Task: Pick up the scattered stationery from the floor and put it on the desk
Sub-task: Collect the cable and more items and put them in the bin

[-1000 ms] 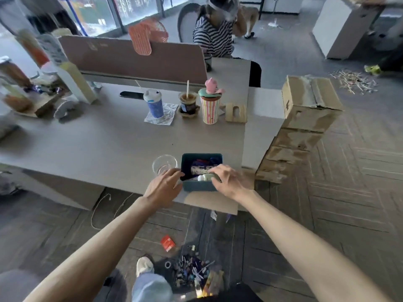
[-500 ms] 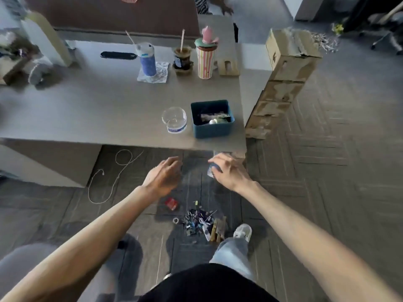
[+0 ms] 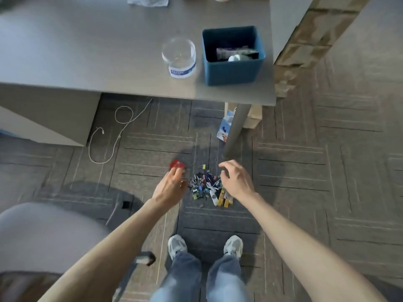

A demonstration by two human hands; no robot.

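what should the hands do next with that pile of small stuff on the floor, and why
Probably lower both hands and scoop up the heap of small multicoloured clips and stationery on the grey carpet: the left hand and right hand flank it, apparently holding nothing.

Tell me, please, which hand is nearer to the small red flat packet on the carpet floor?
Left. The left hand reaches the near edge of the small red flat packet; the right hand is off to its right, beyond the pile of small mixed stationery.
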